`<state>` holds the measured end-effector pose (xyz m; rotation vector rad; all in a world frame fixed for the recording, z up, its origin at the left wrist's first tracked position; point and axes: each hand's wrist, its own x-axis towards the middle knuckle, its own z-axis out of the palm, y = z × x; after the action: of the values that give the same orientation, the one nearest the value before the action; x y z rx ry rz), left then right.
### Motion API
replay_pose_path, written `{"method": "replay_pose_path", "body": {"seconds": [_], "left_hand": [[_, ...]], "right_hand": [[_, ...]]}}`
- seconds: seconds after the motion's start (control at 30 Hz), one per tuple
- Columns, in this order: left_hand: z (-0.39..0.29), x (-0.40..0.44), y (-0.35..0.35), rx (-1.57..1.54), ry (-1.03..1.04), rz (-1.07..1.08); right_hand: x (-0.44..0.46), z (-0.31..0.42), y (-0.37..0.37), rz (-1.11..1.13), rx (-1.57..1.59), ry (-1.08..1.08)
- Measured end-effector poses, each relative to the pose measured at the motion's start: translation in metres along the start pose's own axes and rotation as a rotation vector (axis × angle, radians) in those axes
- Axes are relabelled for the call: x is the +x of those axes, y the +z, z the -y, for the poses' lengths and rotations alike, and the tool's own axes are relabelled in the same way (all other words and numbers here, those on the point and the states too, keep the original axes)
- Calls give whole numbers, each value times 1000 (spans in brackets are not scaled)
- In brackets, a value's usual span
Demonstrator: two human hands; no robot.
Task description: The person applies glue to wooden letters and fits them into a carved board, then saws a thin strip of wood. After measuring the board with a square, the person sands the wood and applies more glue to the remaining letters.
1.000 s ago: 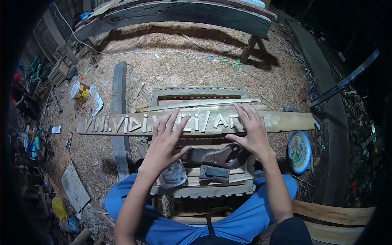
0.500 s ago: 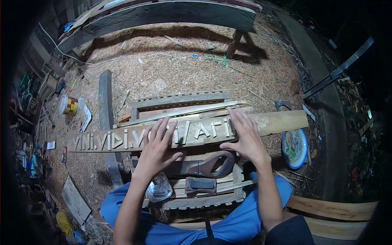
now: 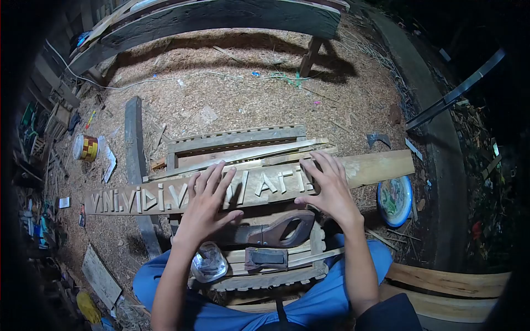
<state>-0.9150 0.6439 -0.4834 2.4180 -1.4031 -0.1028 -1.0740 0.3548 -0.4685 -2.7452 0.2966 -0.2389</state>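
Note:
A long wooden board (image 3: pixel 381 167) lies across in front of me, with raised pale wooden letters (image 3: pixel 146 199) along its face. My left hand (image 3: pixel 207 204) is over the middle of the lettering, fingers spread and thumb out past the near edge, hiding some letters. Near the right end of the lettering is my right hand (image 3: pixel 331 193), its fingers apart toward the far edge and its thumb by the near edge. Whether either palm presses on the wood I cannot tell. Just below the board rest a handsaw (image 3: pixel 265 230), a clear plastic container (image 3: pixel 210 262) and a dark rectangular block (image 3: pixel 266 257).
Under the board stands a low slatted wooden bench (image 3: pixel 237 135) with thin strips on it. A blue-rimmed basin (image 3: pixel 410 201) is at the right, a paint bucket (image 3: pixel 85 148) at the left. A dark beam (image 3: pixel 221 25) spans the back. Wood shavings cover the ground.
The whole view has shifted slightly, with the scene sliding left. Both hands stay spread over the board in nearly the same places.

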Motion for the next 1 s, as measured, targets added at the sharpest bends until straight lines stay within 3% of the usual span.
{"method": "replay_pose_path", "body": {"seconds": [1.0], "left_hand": [[-7, 3, 0, 16, -9, 30]], "right_hand": [[0, 6, -7, 37, -23, 0]]}}
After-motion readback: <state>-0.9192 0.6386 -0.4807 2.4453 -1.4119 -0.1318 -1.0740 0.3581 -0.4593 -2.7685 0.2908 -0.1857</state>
